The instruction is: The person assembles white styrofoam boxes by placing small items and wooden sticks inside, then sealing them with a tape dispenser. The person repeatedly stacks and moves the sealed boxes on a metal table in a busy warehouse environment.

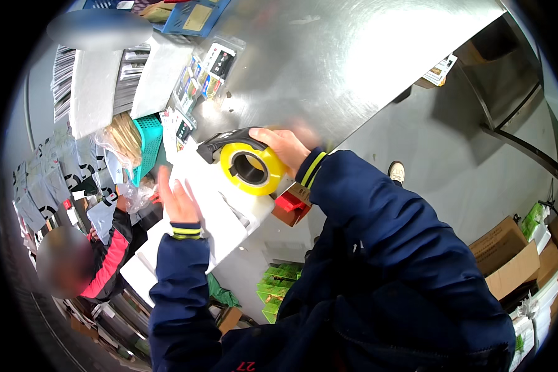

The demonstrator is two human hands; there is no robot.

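My right hand [281,146] grips the black handle of a packing-tape dispenser [230,137]. A thick roll of yellow tape [274,171] sits on it, its dark hub facing up at me. Beneath the dispenser lies a white box [214,209], which looks like foam. My left hand [179,200] is at the left side of this box with its fingers extended and nothing in it. Whether that palm touches the box, I cannot tell.
Beyond the box stretches a steel table [279,83], with several printed packets [218,60] on it. A teal basket [149,144] and stacked papers [132,69] stand at left. A co-worker in a red-and-black sleeve [104,272] is nearby. Green crates [276,288] and cardboard boxes [507,255] lie lower down.
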